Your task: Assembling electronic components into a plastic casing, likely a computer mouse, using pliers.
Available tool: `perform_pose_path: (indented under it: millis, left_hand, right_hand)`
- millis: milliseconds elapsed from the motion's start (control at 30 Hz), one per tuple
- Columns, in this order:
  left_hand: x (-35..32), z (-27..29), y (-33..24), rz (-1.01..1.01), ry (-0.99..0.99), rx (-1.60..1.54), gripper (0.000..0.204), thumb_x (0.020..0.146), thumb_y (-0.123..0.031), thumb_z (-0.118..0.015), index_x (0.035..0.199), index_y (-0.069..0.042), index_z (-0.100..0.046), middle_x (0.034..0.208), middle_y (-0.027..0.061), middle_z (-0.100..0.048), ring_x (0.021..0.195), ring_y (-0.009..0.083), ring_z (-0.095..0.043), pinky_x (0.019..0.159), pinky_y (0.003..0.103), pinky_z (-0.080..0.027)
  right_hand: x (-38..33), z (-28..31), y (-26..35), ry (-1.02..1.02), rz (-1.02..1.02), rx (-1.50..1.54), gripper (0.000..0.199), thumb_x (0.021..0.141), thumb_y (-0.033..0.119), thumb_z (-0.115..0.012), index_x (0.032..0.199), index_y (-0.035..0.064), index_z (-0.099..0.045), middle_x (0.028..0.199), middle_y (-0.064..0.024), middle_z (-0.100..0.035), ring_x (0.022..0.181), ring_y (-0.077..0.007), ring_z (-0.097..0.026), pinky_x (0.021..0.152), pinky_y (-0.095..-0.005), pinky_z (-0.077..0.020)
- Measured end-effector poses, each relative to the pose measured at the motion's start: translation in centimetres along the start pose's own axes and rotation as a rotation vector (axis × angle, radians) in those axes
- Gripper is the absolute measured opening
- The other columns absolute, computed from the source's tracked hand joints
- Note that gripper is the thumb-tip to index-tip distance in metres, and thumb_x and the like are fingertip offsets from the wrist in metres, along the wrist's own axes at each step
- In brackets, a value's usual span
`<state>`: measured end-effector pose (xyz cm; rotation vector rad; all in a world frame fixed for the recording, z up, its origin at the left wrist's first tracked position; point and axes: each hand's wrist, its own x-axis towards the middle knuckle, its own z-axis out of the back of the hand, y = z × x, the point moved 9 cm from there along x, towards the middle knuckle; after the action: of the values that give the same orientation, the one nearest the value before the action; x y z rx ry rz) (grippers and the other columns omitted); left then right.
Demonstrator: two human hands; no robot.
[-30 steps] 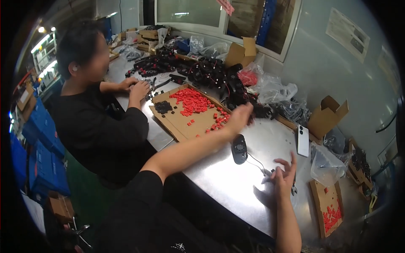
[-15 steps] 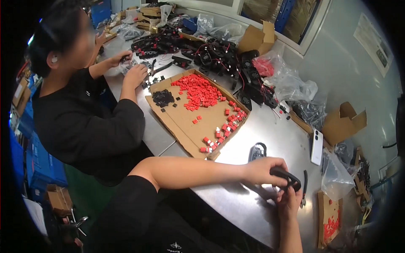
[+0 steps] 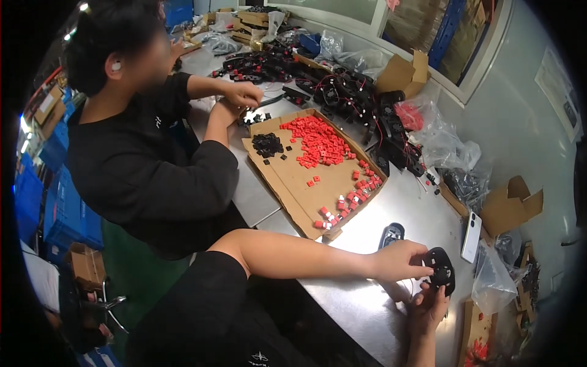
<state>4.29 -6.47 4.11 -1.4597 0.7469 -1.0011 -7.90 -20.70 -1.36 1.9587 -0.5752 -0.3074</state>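
A black plastic housing (image 3: 441,269) with cut-outs in its face is held up over the metal table, tilted so that this face shows. Closed on its left edge is my left hand (image 3: 400,262), thumb across the front. From below, the fingers of my right hand (image 3: 430,311) grip its lower end. On the table just behind my left wrist lies another dark housing (image 3: 392,233), partly hidden by that hand. Small red parts (image 3: 318,137) and black square pieces (image 3: 268,144) fill a shallow cardboard tray (image 3: 287,205) farther left.
At left a co-worker (image 3: 140,165) in black leans over the table with both hands together. Black wired assemblies (image 3: 348,92) are heaped at the back. Along the right stand a white phone (image 3: 471,237), plastic bags (image 3: 494,284), an open carton (image 3: 510,208) and a narrow cardboard tray (image 3: 475,330).
The housing has turned in my hands, from edge-on to showing its face with cut-outs. The co-worker's hands have shifted right, nearer the tray. The whole view has swung slightly.
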Motion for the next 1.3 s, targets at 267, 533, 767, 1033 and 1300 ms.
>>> perform_pose_path:
  millis: [267,533,767,1033,1300]
  left_hand:
    - [0.2,0.3,0.1,-0.051,-0.015,0.013,0.027,0.104,-0.022,-0.063,0.114,0.003,-0.063,0.096,0.0101,-0.073,0.085,0.0151,-0.067,0.079,0.034,-0.054]
    - [-0.9,2.7,-4.8,-0.293,-0.078,0.813,0.042,0.096,-0.045,-0.069,0.102,-0.003,-0.069,0.093,0.0154,-0.072,0.080,0.0319,-0.070,0.074,0.044,-0.054]
    - [-0.3,7.9,-6.0,-0.284,-0.417,0.772,0.030,0.100,-0.032,-0.061,0.100,-0.004,-0.072,0.094,0.0143,-0.071,0.090,0.0336,-0.070,0.081,0.045,-0.055]
    - [0.8,11.3,-2.1,0.172,-0.329,1.323,0.027,0.093,-0.028,-0.062,0.100,-0.005,-0.076,0.103,0.0173,-0.071,0.101,0.0368,-0.069,0.089,0.050,-0.057]
    - [-5.9,26.8,-1.1,0.656,-0.696,1.418,0.036,0.093,-0.017,-0.065,0.129,-0.012,-0.068,0.143,0.0160,-0.057,0.129,0.0323,-0.057,0.104,0.057,-0.048]
  right_hand:
    - [-0.4,-1.1,0.7,0.073,-0.005,-0.139,0.046,0.108,0.040,-0.057,0.135,0.0023,-0.056,0.097,-0.0172,-0.072,0.063,-0.0207,-0.065,0.053,-0.0303,-0.0518]
    - [-0.6,-2.5,1.0,0.077,-0.094,-0.207,0.047,0.108,0.040,-0.056,0.132,0.0002,-0.058,0.104,-0.0125,-0.070,0.072,-0.0195,-0.064,0.061,-0.0334,-0.0522]
    - [-6.7,-10.1,-0.9,0.786,-0.609,-0.128,0.084,0.091,0.045,-0.073,0.145,-0.0144,-0.050,0.156,-0.0315,-0.047,0.143,-0.0406,-0.049,0.124,-0.0512,-0.0315]
    - [0.5,-3.4,0.7,0.285,-0.195,0.001,0.060,0.102,0.037,-0.056,0.148,-0.0018,-0.052,0.141,-0.0198,-0.062,0.129,-0.0338,-0.062,0.112,-0.0498,-0.0452]
    - [-1.3,-4.7,2.2,0.175,-0.083,-0.540,0.020,0.106,0.016,-0.057,0.119,0.0035,-0.067,0.093,-0.0030,-0.068,0.072,-0.0060,-0.058,0.056,-0.0222,-0.0426]
